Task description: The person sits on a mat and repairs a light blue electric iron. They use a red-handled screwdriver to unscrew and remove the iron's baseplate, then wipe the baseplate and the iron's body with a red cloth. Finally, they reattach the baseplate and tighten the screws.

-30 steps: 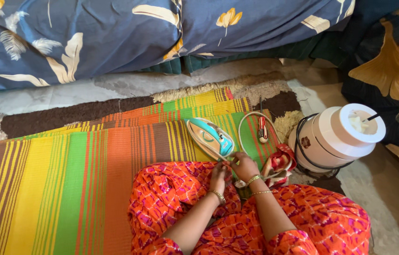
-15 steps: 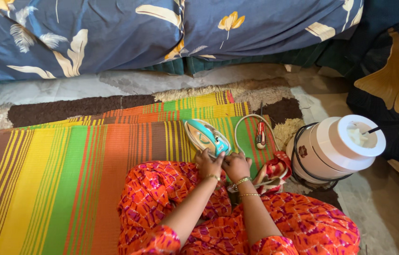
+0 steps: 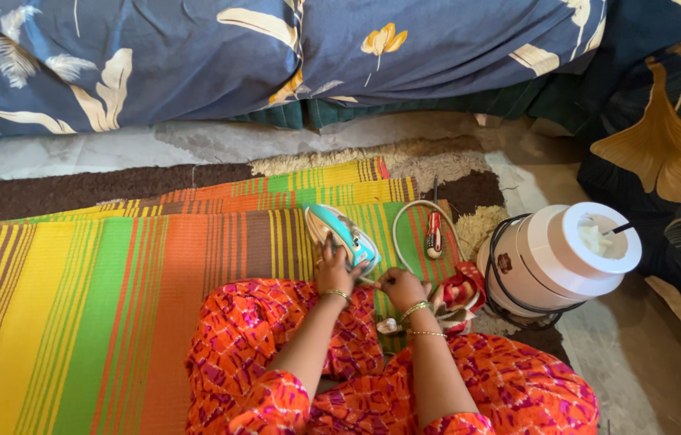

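We count one electric iron (image 3: 342, 235), teal and cream, smooth plastic shell, pointed at its far end, lying on the striped woven mat (image 3: 74, 306) just beyond our fingertips. Our left hand (image 3: 335, 272) rests on its near end, fingers curled over the handle. Our right hand (image 3: 401, 287) sits just right of the iron, fingers pinched narrow on the pale cord (image 3: 401, 234), one loop of which curves away beyond the knuckles to one red plug (image 3: 434, 238). One white cylindrical container (image 3: 559, 259), glossy, ringed with dark wire, stands well right of the right fingers. One bundle of red patterned cloth (image 3: 459, 295) lies touching the right wrist side. Three thin bangles in all: one left, two right. Beyond the fingers, one shaggy brown rug (image 3: 99, 185), then blue floral bedding (image 3: 195, 56).
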